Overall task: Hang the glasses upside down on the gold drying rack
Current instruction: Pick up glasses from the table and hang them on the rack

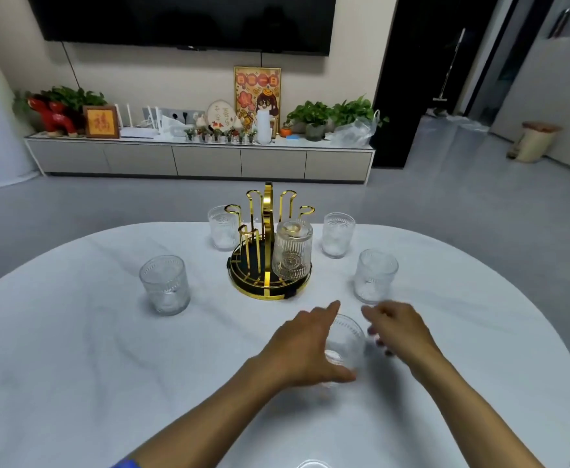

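The gold drying rack (267, 294) stands in the middle of the white table, with one ribbed glass (292, 255) hanging upside down on its right side. The other gold prongs are bare. My left hand (305, 347) is wrapped around an upright glass (346, 336) in front of the rack, thumb on the near side and fingers on the far side. My right hand (396, 327) hovers just right of that glass, its fingers loosely curled and holding nothing. More upright glasses stand at the left (164, 285), back left (222, 231), back right (338, 234) and right (375, 275).
The rim of another glass (314, 463) shows at the bottom edge. The oval white table (74, 349) drops off to grey floor all round. A low TV cabinet (202, 160) with plants and ornaments stands against the far wall.
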`<state>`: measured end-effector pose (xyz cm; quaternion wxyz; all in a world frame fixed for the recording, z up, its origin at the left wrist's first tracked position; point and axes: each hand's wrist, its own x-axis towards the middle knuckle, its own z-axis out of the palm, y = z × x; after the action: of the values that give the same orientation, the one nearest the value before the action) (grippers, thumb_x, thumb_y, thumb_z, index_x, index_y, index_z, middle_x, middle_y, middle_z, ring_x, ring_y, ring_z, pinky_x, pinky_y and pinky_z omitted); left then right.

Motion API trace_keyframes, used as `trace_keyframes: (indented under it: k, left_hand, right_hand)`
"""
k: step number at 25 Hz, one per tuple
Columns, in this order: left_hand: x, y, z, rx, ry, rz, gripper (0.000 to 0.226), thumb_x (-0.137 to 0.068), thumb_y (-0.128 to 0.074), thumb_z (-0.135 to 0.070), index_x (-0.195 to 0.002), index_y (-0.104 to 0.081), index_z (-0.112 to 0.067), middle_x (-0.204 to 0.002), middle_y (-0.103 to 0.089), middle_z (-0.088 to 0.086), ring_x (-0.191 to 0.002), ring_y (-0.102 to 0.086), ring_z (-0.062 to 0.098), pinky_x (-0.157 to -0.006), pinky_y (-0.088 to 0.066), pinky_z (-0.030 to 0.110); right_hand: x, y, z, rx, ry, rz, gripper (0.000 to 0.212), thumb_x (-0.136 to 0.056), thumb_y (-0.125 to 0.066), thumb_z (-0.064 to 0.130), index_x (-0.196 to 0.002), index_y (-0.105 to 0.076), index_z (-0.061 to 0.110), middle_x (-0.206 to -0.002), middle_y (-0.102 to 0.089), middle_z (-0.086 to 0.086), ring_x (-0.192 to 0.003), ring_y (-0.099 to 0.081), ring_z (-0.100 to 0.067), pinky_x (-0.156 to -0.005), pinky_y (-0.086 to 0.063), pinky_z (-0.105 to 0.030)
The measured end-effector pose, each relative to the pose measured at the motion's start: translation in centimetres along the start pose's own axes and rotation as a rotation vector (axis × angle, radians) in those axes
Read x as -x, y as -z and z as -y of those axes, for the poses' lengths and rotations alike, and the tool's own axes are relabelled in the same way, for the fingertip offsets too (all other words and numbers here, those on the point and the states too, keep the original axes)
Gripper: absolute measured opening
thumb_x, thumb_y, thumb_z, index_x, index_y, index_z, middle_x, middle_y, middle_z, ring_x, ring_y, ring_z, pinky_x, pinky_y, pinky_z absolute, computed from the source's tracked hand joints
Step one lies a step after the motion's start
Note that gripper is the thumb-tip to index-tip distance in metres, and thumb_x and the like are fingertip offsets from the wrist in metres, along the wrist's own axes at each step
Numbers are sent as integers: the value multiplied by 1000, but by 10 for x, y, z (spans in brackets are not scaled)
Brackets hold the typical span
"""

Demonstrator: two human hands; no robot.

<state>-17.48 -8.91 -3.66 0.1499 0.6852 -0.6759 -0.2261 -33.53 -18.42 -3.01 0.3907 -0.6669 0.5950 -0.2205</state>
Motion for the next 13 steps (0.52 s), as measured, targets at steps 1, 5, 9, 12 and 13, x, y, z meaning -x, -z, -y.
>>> trace_keyframes:
  k: [1,5,9,12,13]
  left_hand:
    - [-1,-5,-4,15,46,-23,104,-62,-74,-58,-148,-23,-30,-149,-43,-2,-130,-44,20,-101,-42,35]
    - [14,4,-14,80,-95,-264,82,-57,-77,-47,-128,-38,-36,-123,-53,-11,-107,-51,14,-82,-49,33]
    - [20,52,-27,-52,-425,-466,79,-63,-76,-32,-132,-37,-30,-129,-53,-4,-114,-48,18,-90,-48,31]
    - [9,94,-29,-185,-530,-574,78,-67,-76,-18,-136,-41,-18,-134,-52,6,-120,-47,27,-99,-43,37]
    - [2,107,-27,-207,-557,-575,77,-68,-77,-17,-137,-42,-16,-136,-52,7,-121,-47,27,-101,-41,37]
  right_hand:
    - [5,4,-3,37,-78,97,39,-83,-59,47,-85,-68,9,-68,-74,-8,-57,-66,-26,-61,-56,-37]
    - [26,11,4,-160,-301,455,80,-70,-53,80,-104,-65,7,-75,-75,-20,-54,-67,-32,-50,-54,-32]
    - [15,16,42,-650,-270,501,70,-65,-72,67,-107,-67,12,-84,-73,-19,-71,-70,-34,-59,-55,-37]
    - [-7,23,81,-783,-185,558,61,-67,-73,59,-105,-65,13,-90,-70,-17,-76,-67,-32,-62,-54,-36]
    - [-17,24,93,-803,-159,569,60,-67,-73,58,-106,-64,14,-94,-68,-18,-78,-66,-33,-62,-54,-36]
